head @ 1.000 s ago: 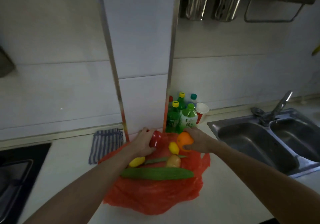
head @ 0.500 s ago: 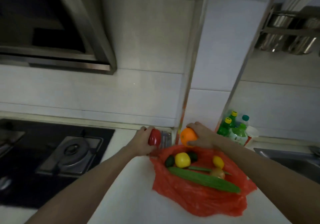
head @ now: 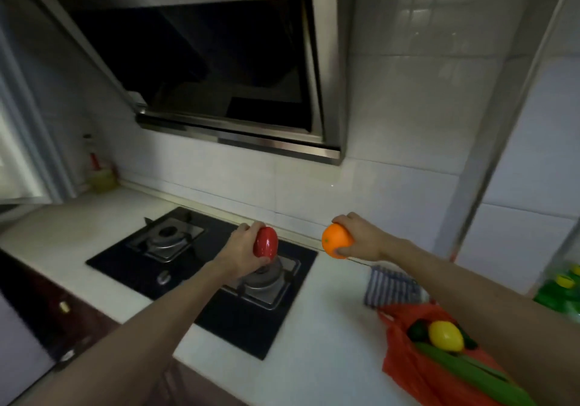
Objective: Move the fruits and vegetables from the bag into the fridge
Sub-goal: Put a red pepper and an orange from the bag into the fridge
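In the head view your left hand (head: 241,250) and right hand (head: 365,242) have come away from the red bag (head: 403,371) and swung toward the hob (head: 194,280); left fingers curl round a red fruit (head: 266,242), right fingers round an orange (head: 337,240), so the carry has likely begun. A lemon (head: 445,336) and cucumber (head: 470,371) wait in the bag on the desk (head: 326,327) beside a striped cloth (head: 389,286); no fridge shows.

Btm edge cuts cucumber (head: 470,374); R edge cuts bottles (head: 555,299), blurred.
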